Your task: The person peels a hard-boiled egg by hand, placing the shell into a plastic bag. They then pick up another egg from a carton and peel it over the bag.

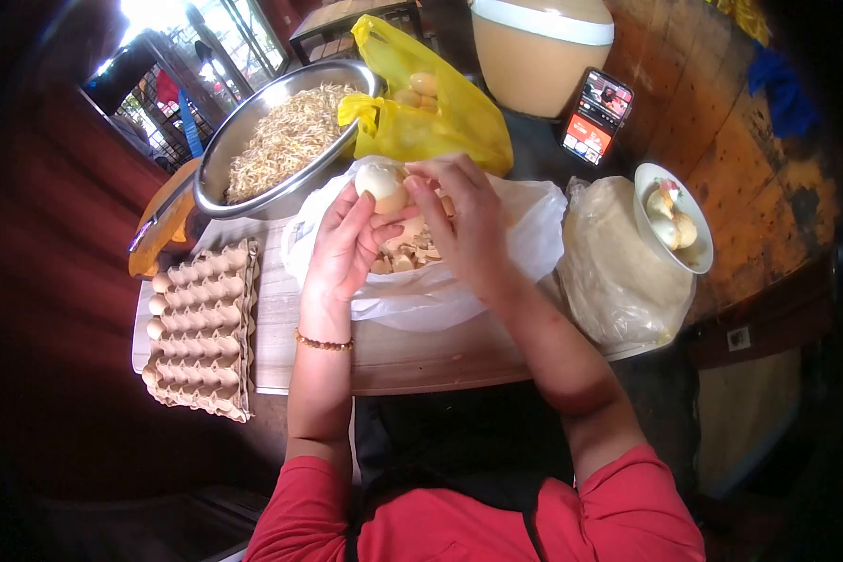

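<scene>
My left hand (344, 245) holds a partly peeled boiled egg (380, 183), white on top with brown shell still on its lower half. My right hand (465, 217) meets it from the right, fingertips on the egg's shell. Both hands hover over a white plastic bag (525, 245) with a heap of broken eggshells (406, 253) in it. A white bowl (696, 258) at the right contains peeled eggs (670, 223).
An empty cardboard egg tray (201, 328) lies at the left. Behind it is a metal basin of bean sprouts (286, 136), beside a yellow bag (440, 117) with eggs inside. A lit phone (597, 116) leans on a beige pot (539, 47). A clear-wrapped stack (613, 272) is at the right.
</scene>
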Tool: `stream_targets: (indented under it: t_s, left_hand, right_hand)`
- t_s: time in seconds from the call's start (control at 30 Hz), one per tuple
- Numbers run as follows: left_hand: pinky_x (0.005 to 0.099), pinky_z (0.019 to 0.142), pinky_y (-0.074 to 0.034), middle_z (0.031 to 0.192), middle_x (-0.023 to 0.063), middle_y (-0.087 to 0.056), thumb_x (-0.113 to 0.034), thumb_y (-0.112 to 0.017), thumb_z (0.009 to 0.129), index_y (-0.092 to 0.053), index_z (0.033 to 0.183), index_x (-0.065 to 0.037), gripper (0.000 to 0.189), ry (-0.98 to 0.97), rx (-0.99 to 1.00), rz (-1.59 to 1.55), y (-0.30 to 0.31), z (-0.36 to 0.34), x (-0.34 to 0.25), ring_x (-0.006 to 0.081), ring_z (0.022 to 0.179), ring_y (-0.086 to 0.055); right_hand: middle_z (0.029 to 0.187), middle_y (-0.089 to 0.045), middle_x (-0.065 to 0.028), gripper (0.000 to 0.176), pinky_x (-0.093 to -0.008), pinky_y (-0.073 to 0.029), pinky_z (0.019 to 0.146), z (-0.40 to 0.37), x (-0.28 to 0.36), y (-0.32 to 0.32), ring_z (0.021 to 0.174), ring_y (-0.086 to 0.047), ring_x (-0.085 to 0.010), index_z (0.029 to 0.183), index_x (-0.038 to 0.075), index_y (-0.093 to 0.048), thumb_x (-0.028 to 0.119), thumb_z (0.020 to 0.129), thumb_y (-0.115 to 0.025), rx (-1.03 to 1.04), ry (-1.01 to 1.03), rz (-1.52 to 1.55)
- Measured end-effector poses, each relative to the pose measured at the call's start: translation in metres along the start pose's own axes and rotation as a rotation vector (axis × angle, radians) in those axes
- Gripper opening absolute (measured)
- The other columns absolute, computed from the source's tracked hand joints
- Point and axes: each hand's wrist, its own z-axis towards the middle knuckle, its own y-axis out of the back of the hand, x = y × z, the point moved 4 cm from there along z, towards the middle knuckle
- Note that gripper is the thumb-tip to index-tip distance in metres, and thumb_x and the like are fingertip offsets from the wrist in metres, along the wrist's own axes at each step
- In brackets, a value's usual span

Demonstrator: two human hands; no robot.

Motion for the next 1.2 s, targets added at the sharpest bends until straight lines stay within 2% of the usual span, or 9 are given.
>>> stream_targets:
  t_s: [0.1, 0.17, 0.33, 0.57, 0.7, 0.87, 0.93, 0.97, 1.2]
  left_hand:
    - [0.0281, 0.076, -0.058, 0.116, 0.0162, -0.060, -0.016, -0.050, 0.097, -0.043, 0.128, 0.001, 0.035, -0.007, 0.032, 0.041, -0.002, 0.001, 0.002, 0.0305, 0.104, -0.063]
    - [0.0268, 0.071, -0.059, 0.113, 0.0158, -0.061, -0.014, -0.051, 0.096, -0.045, 0.124, 0.002, 0.033, -0.007, -0.010, 0.102, -0.003, 0.000, 0.001, 0.0300, 0.099, -0.066]
    - [0.0257, 0.068, -0.058, 0.108, 0.0147, -0.063, -0.014, -0.053, 0.095, -0.047, 0.122, 0.002, 0.031, 0.006, -0.048, 0.183, -0.005, 0.001, 0.003, 0.0289, 0.094, -0.067]
    - [0.0211, 0.060, -0.053, 0.110, 0.0141, -0.063, -0.018, -0.051, 0.097, -0.046, 0.124, 0.001, 0.033, 0.028, -0.045, 0.211, -0.004, -0.001, -0.001, 0.0217, 0.086, -0.069]
    - [0.0208, 0.060, -0.052, 0.112, 0.0148, -0.063, -0.020, -0.049, 0.098, -0.045, 0.126, 0.001, 0.035, 0.008, -0.012, 0.133, -0.001, -0.001, -0.003, 0.0214, 0.087, -0.068]
    - [0.0243, 0.068, -0.055, 0.114, 0.0139, -0.061, -0.018, -0.049, 0.098, -0.044, 0.127, 0.001, 0.035, 0.004, 0.023, 0.067, -0.004, -0.001, -0.004, 0.0224, 0.093, -0.067]
    - [0.0259, 0.072, -0.056, 0.114, 0.0132, -0.061, -0.016, -0.050, 0.097, -0.044, 0.126, 0.001, 0.034, -0.007, -0.007, 0.090, -0.009, 0.000, -0.002, 0.0219, 0.094, -0.066]
    - [0.0275, 0.076, -0.057, 0.114, 0.0126, -0.061, -0.014, -0.051, 0.097, -0.045, 0.126, 0.001, 0.033, -0.019, -0.037, 0.111, -0.011, 0.001, 0.000, 0.0214, 0.096, -0.066]
    - [0.0309, 0.082, -0.056, 0.109, 0.0101, -0.063, -0.005, -0.057, 0.091, -0.049, 0.120, 0.002, 0.031, -0.085, -0.082, 0.191, -0.014, 0.002, 0.004, 0.0161, 0.094, -0.064]
  right_hand:
    - [0.085, -0.059, -0.0115, 0.013, -0.0375, -0.045, 0.070, -0.001, 0.001, -0.003, 0.073, -0.058, -0.0288, 0.093, 0.003, -0.064, 0.013, 0.085, -0.063, 0.004, -0.086, 0.133]
    - [0.085, -0.059, -0.0115, 0.013, -0.0371, -0.046, 0.070, -0.003, -0.003, -0.004, 0.073, -0.058, -0.0286, 0.094, 0.003, -0.064, 0.013, 0.085, -0.064, -0.005, -0.110, 0.175]
    - [0.081, -0.057, -0.0107, 0.008, -0.0392, -0.045, 0.069, -0.003, -0.001, -0.004, 0.075, -0.057, -0.0294, 0.086, 0.003, -0.060, 0.010, 0.083, -0.064, -0.055, 0.144, -0.137]
    - [0.079, -0.055, -0.0106, 0.007, -0.0398, -0.044, 0.069, 0.000, -0.006, 0.002, 0.075, -0.056, -0.0304, 0.080, 0.004, -0.056, 0.007, 0.083, -0.062, -0.110, 0.116, -0.156]
    - [0.080, -0.058, -0.0111, 0.008, -0.0398, -0.045, 0.068, 0.004, -0.014, 0.008, 0.075, -0.058, -0.0309, 0.082, 0.002, -0.060, 0.010, 0.084, -0.062, -0.079, 0.057, -0.166]
    - [0.083, -0.062, -0.0125, 0.017, -0.0399, -0.046, 0.070, 0.001, -0.009, 0.000, 0.079, -0.060, -0.0314, 0.089, 0.000, -0.065, 0.016, 0.087, -0.060, 0.039, 0.004, -0.105]
    - [0.084, -0.063, -0.0127, 0.021, -0.0390, -0.047, 0.074, 0.000, -0.007, -0.003, 0.081, -0.061, -0.0314, 0.095, 0.000, -0.066, 0.017, 0.089, -0.059, 0.079, -0.178, 0.057]
    - [0.084, -0.063, -0.0127, 0.021, -0.0390, -0.047, 0.074, -0.001, -0.007, -0.005, 0.081, -0.061, -0.0314, 0.095, 0.000, -0.066, 0.017, 0.089, -0.059, 0.079, -0.179, 0.057]
    - [0.086, -0.062, -0.0132, 0.019, -0.0376, -0.050, 0.070, -0.010, 0.000, -0.014, 0.079, -0.062, -0.0311, 0.102, 0.001, -0.063, 0.012, 0.088, -0.058, 0.030, 0.083, -0.130]
